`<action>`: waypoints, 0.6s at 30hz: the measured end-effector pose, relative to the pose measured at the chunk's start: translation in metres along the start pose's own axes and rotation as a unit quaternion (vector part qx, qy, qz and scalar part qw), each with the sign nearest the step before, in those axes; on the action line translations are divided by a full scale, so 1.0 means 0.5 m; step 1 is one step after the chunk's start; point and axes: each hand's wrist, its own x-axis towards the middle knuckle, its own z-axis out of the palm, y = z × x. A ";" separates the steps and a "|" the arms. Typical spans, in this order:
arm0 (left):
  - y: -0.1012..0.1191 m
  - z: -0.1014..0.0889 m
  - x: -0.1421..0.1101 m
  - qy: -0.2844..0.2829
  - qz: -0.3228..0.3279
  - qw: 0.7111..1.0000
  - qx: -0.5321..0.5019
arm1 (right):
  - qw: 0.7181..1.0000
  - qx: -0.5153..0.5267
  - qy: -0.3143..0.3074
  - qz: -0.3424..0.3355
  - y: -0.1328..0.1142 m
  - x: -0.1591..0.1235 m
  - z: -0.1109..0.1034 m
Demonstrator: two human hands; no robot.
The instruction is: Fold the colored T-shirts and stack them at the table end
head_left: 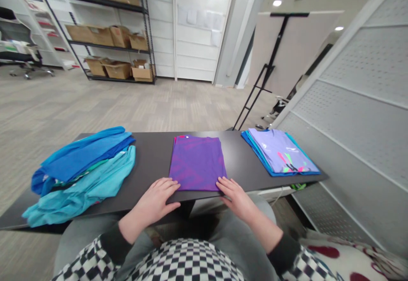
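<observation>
A folded purple shirt (196, 162) lies flat in the middle of the dark table (153, 155). My left hand (157, 200) rests at the table's near edge with fingers spread, its fingertips touching the shirt's near left corner. My right hand (236, 196) lies flat and open at the shirt's near right corner. Neither hand grips anything.
A loose heap of blue and teal garments (79, 170) covers the table's left end. A neat stack of folded shirts (280, 151), lilac on top, sits at the right end. A white perforated partition (357, 111) stands to the right. Shelves with cardboard boxes (111, 34) line the far wall.
</observation>
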 end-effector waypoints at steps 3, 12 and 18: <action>0.005 0.006 -0.027 0.001 0.006 1.000 0.013 | 0.999 0.016 0.042 -0.025 0.006 -0.020 0.006; 0.029 -0.044 -0.079 0.033 0.009 0.999 -0.031 | 0.994 0.103 0.030 -0.022 -0.060 -0.054 -0.059; 0.045 -0.209 -0.075 0.095 -0.051 0.984 -0.143 | 0.982 0.178 0.038 0.059 -0.151 -0.037 -0.220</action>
